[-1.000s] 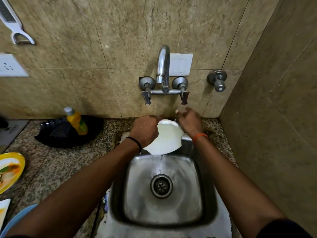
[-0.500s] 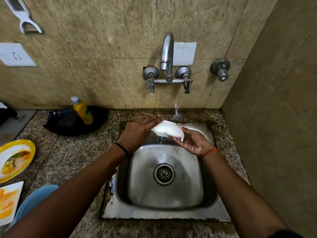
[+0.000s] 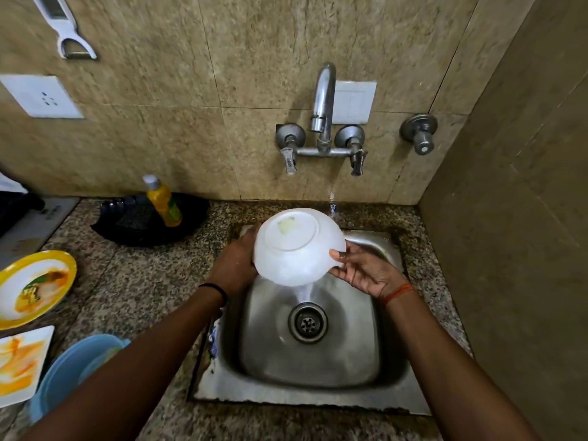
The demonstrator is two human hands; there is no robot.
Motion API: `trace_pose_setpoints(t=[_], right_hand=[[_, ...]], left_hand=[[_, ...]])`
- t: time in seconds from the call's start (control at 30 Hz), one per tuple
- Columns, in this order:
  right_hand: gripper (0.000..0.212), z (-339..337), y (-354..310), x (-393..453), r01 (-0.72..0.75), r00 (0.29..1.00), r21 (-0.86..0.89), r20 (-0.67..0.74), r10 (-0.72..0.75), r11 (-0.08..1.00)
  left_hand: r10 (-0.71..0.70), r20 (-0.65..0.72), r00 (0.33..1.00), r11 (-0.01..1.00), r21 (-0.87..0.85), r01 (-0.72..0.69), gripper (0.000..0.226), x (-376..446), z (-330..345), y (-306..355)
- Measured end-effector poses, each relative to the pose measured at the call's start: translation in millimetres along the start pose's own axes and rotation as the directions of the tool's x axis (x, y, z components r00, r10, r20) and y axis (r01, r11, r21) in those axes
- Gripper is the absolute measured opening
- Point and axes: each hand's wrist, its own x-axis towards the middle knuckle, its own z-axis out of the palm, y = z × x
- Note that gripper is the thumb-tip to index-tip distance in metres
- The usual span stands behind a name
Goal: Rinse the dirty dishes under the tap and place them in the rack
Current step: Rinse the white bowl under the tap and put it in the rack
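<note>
One white bowl (image 3: 297,246) is tipped over the sink (image 3: 391,399), water draining, both hands (image 3: 234,265) gripping its sides. Left of the sink, three dirty dishes (image 3: 35,288) wait; no rack is visible.

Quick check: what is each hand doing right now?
Left hand: closed on the white bowl, gripping its left side.
Right hand: holding the same bowl, thumb on its right side, base turned up over the sink.

One white bowl (image 3: 297,246), two dirty plates (image 3: 35,288), perhaps two blue dishes (image 3: 68,374).
</note>
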Motion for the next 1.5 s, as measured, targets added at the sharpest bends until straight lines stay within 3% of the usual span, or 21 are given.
trace_pose_setpoints(t=[0.07,0.13,0.2,0.3,0.53,0.63,0.8,0.93,1.1,1.23,1.33,1.5], right_hand=[[0.086,3,1,2,-0.023,1.000,0.043,-0.001,0.023,0.999],[0.050,10,3,5,-0.029,0.999,0.116,-0.011,0.030,0.993],[0.035,19,6,8,-0.018,1.000,0.150,0.025,0.014,0.988],[0.048,36,13,13,-0.001,0.991,0.154,0.130,-0.020,0.988],[0.024,114,38,20,0.021,0.980,0.041,0.195,-0.029,0.999],[0.027,156,54,29,0.050,0.977,0.001,0.207,-0.049,0.999],[0.042,237,100,51,0.061,0.968,-0.002,0.245,-0.058,0.998],[0.042,301,141,78,0.059,0.959,-0.013,0.279,-0.053,0.998],[0.029,378,187,108,0.040,0.952,0.046,0.301,-0.052,0.998],[0.037,435,213,139,0.003,0.948,0.079,0.316,-0.028,0.997],[0.024,470,225,167,-0.009,0.942,0.072,0.335,-0.016,0.997],[0.021,524,239,236,-0.091,0.936,0.113,0.349,0.046,0.989]], left_hand=[[0.024,-0.008,1.000,0.999,-0.026,-0.024,0.072,-4,-1,-3],[0.000,-0.049,0.999,0.999,-0.037,-0.002,0.068,-10,-3,-5],[-0.022,-0.105,0.994,0.998,-0.060,0.016,0.072,-16,-9,-8],[0.026,-0.148,0.989,1.000,0.014,-0.024,0.073,-29,-21,-22],[-0.129,-0.122,0.984,0.990,0.038,0.135,0.082,-67,-62,-79],[-0.153,-0.087,0.984,0.981,0.105,0.162,0.081,-79,-89,-115],[-0.098,-0.124,0.987,0.965,0.231,0.124,0.060,-124,-156,-178],[-0.096,-0.210,0.973,0.960,0.240,0.147,0.044,-171,-215,-227],[-0.139,-0.354,0.925,0.929,0.277,0.246,0.034,-223,-290,-280],[-0.143,-0.501,0.854,0.869,0.349,0.350,0.030,-248,-352,-320],[-0.144,-0.578,0.803,0.828,0.373,0.418,0.034,-254,-388,-343],[-0.304,-0.523,0.796,0.742,0.394,0.542,0.048,-242,-433,-382]])
